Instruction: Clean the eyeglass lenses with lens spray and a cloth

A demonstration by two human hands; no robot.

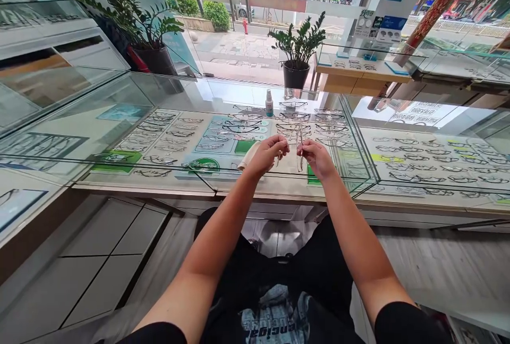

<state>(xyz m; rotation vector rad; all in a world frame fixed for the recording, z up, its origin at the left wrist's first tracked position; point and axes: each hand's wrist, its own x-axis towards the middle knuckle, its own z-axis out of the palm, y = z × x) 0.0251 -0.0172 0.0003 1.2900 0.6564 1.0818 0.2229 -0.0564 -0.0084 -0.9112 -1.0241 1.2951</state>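
Over the glass counter [179, 100] | right hand [316, 157] pinches glasses [300, 160] upright, perhaps to keep fingers off the lenses | left hand [268, 153] curled, fingertips drawn in, contents unclear | cloth [247, 157] beside it, bottle [269, 103] standing beyond, both seemingly kept within easy reach

And it's daylight all the way, streaming through the big shop window [274, 3] across the top of the frame, paved ground [223, 49] outside! I've got a leafy potted plant [151, 30] upper left, another potted plant [297, 46] top centre, a wooden table [350, 84] upper right. Across the middle, my long glass counter [215, 91]; lower left, panelled cabinet doors [83, 280]; lower right, grey plank floor [422, 259].
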